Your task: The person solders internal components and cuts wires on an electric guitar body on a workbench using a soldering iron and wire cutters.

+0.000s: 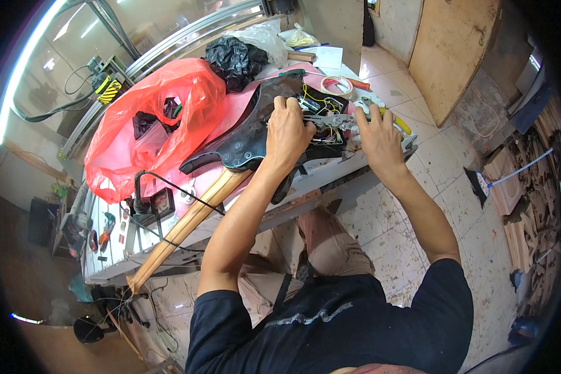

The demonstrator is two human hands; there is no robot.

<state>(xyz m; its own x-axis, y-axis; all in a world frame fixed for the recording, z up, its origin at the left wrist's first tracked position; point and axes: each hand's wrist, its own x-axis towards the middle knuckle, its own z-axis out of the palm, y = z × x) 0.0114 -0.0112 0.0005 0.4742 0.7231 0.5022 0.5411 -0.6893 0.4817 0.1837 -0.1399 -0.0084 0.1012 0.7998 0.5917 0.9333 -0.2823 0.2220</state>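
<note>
1. Main thing on the bench was a dark, glossy guitar body (250,138), lying on a pink sheet (234,107) on top of a white-topped table (100,265). Its pale wooden neck (190,225) ran off toward the near left, past the table edge.
2. The cavity (334,138) in the body was open, with a mess of thin yellow and other coloured wires and small dark parts showing.
3. Right hand (381,138) was grasping a silver, plier-like metal tool (330,121), fingers bent over its right end. The tool lay across the cavity, tip pointing left. A yellow handle (402,124) poked out past those fingers; couldn't tell if it was the same tool.
4. Left hand (289,133) sat on the body just left of the cavity, fingers curled, thumb near the tool's tip. Couldn't tell whether it was pinching a wire or just pressing down.
5. Around all that: a big translucent red plastic bag (190,84) to the left, a crumpled black plastic bag (235,61) behind, and a white tape roll (346,91) just beyond the cavity.
</note>
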